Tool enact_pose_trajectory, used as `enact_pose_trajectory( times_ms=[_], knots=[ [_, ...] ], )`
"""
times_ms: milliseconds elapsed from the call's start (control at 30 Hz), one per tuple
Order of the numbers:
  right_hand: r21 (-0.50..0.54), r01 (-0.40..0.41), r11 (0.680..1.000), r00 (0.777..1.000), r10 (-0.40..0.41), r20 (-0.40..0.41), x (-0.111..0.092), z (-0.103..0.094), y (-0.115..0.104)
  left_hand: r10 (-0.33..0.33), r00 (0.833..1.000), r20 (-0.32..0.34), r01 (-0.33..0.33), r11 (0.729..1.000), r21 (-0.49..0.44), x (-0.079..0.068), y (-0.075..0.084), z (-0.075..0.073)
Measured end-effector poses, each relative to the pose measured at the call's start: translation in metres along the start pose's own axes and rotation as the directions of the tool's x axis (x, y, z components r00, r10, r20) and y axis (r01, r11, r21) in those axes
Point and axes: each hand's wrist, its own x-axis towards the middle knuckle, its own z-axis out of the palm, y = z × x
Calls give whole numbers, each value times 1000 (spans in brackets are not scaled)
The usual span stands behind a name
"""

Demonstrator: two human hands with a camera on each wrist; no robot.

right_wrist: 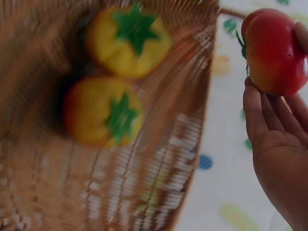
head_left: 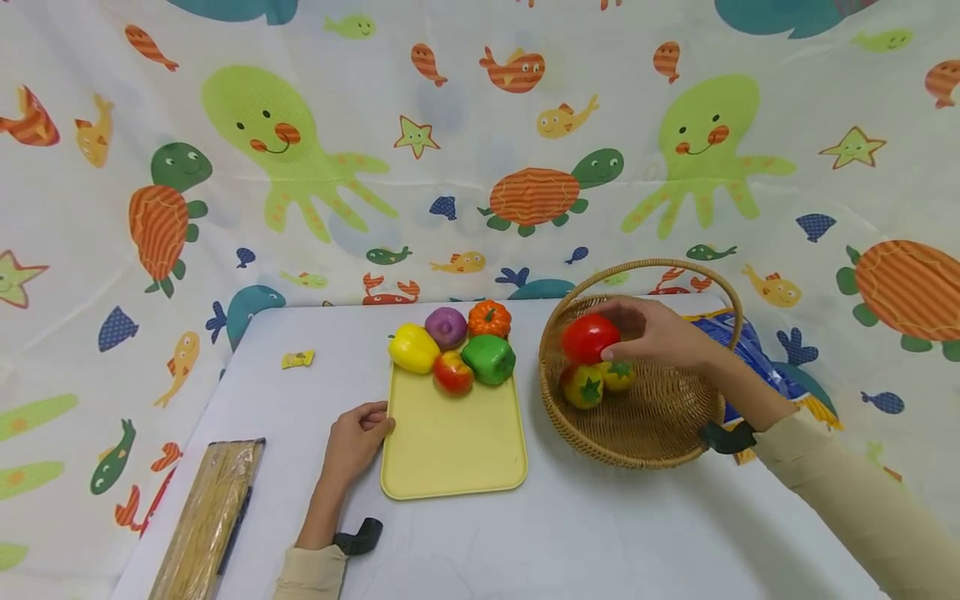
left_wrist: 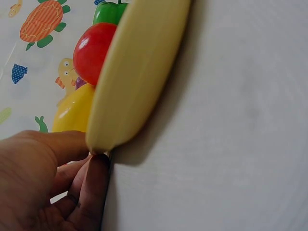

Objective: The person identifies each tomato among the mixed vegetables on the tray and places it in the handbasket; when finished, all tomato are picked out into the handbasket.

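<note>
Holding one red tomato (head_left: 591, 339) over the wicker basket (head_left: 660, 417): right hand (head_left: 651, 333), fingers and thumb curled round. Pinching the yellow tray (head_left: 453, 446) by its left edge: left hand (head_left: 357, 440). Advisable: firm grip, clearance from the hooped handle (head_left: 652, 262).

"Entry one?"
"Left hand (head_left: 358, 437): one, fingers bent, thumb opposed, set in a pinch. Left forearm (head_left: 321, 512): bare between hand and beige left sleeve (head_left: 310, 573), angled forward and slightly inward."
"Entry two?"
"Right hand (head_left: 654, 332): one, farther forward than the left, fingers and thumb opposed in a grip, palm partly showing in the right wrist view. Right forearm (head_left: 753, 387): bare short of beige right sleeve (head_left: 847, 492), slanting diagonally inward."
"Condition of the pair?"
"Both gripping; hands well apart."
</note>
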Motion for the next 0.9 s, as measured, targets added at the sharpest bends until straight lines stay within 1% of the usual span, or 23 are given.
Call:
enact_pose_trajectory(
  times_ms=[67, 133, 233, 267, 333, 433, 533, 667, 900],
  knots=[
    [-26, -15, 1000, 1000, 15, 3, 3, -7, 11, -1, 1000, -2, 1, 1000, -1, 0, 0, 0],
    [-31, -34, 999, 999, 34, 2, 7, -13, 22, 2, 1000, -5, -2, 1000, -2, 0, 0, -1],
    [-15, -56, 998, 998, 56, 8, 12, -18, 35, 2, 1000, -4, -2, 1000, -2, -1, -1, -1],
    [6, -63, 998, 998, 63, 12, 13, -18, 38, 3, 1000, -5, -3, 1000, -2, -1, -1, -1],
    [41, -72, 997, 997, 72, 24, 16, -19, 42, 2, 1000, -3, -2, 1000, -4, -1, 0, -1],
    [64, -98, 993, 995, 96, 41, 22, -17, 47, 9, 1000, -2, -9, 1000, -9, -2, 0, -2],
    [38, -128, 991, 991, 126, 52, 28, -16, 53, 5, 1000, -3, -5, 1000, -13, -1, 0, -1],
    [33, -143, 989, 988, 140, 62, 35, -15, 61, 6, 1000, 1, -6, 1000, -16, 0, -1, -1],
    [27, -184, 983, 979, 181, 94, 40, -10, 71, 10, 1000, -2, -10, 1000, -15, 1, -2, 0]
  ],
)
